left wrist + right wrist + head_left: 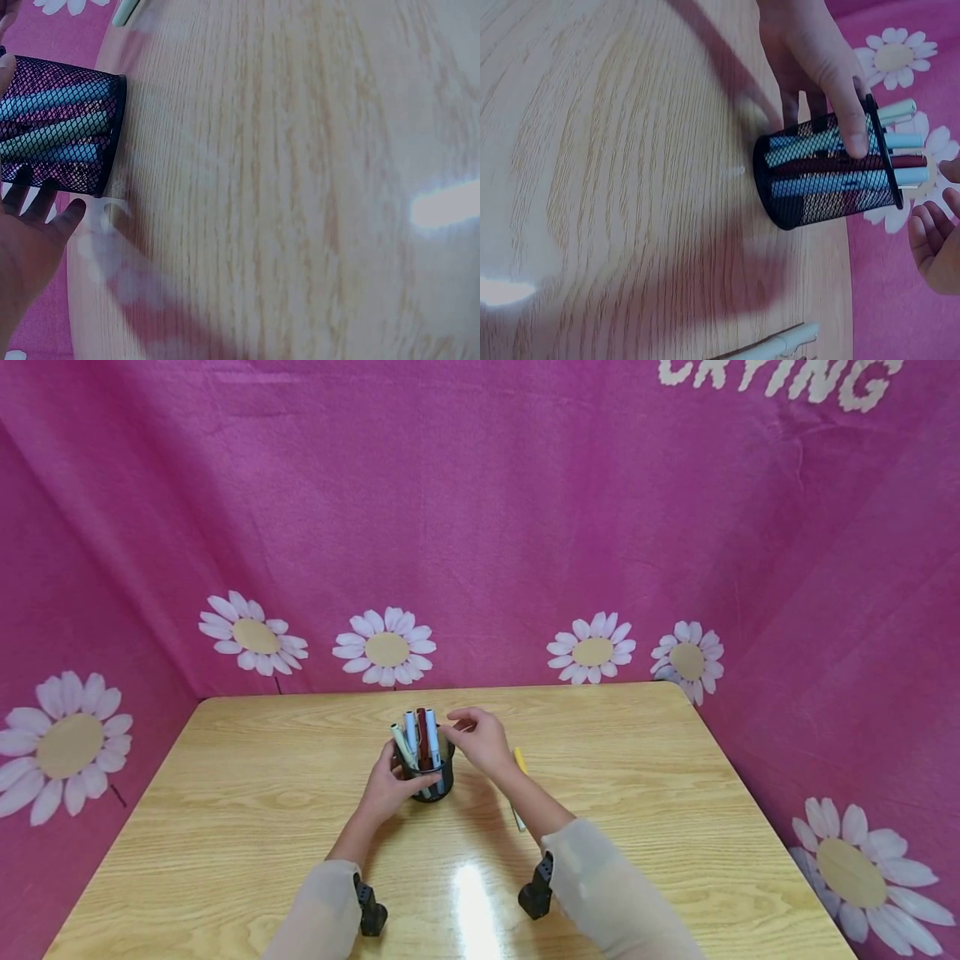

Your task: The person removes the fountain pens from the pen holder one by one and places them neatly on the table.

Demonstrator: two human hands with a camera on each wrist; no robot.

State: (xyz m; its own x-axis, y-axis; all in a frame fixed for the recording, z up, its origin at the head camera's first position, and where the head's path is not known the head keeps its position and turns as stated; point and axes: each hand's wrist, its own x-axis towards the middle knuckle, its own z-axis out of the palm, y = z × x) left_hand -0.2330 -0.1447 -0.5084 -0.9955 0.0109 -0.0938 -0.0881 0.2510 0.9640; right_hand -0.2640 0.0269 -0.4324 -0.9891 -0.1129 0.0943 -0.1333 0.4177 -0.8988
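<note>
A black mesh pen cup (442, 783) stands on the table, with several pens in it: a dark red pen (423, 739), light blue ones (432, 735) and a pale green one (403, 745). My left hand (386, 793) grips the cup from the left, thumb across its front and fingers round the far side. Just right of the cup's rim is my right hand (480, 742), its fingers loosely bent. In the right wrist view the right fingers (934, 229) are beside the pen tops, with nothing visible in them.
On the wooden table (637, 793), a yellow piece (520, 758) and a pale pen end (519, 818) show on either side of my right forearm; whether they are one pen I cannot tell. A pink flowered curtain (480, 527) hangs behind and at both sides.
</note>
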